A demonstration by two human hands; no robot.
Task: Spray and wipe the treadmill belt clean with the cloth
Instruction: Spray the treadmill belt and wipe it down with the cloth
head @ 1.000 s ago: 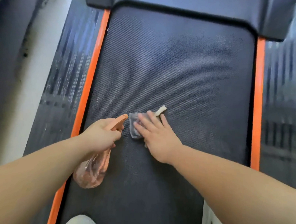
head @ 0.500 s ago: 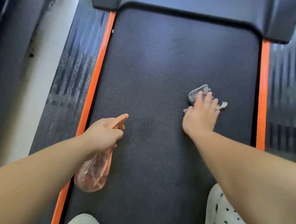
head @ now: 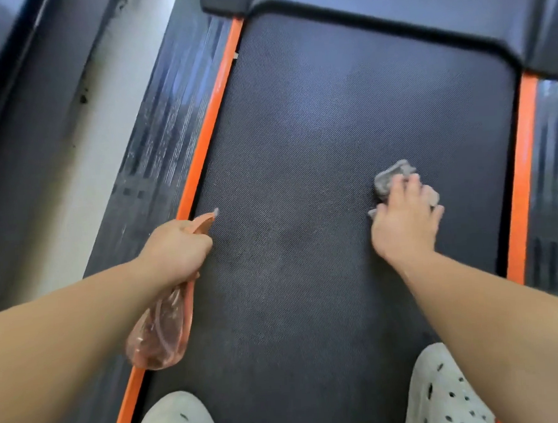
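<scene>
Right grip [head: 405,223] is flat on the grey cloth [head: 391,176], fingers spread and pressing it onto the treadmill belt [head: 299,138] rather than clenching it. The cloth pokes out past the fingertips, near the right orange strip [head: 523,163]. Left grip [head: 178,247] is wrapped round the pinkish spray bottle [head: 161,333] by the belt's left edge, well apart from the cloth.

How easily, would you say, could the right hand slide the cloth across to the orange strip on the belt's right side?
Probably easily, yes: the right hand presses the cloth on the belt near the orange strip, with only bare belt between them.
</scene>
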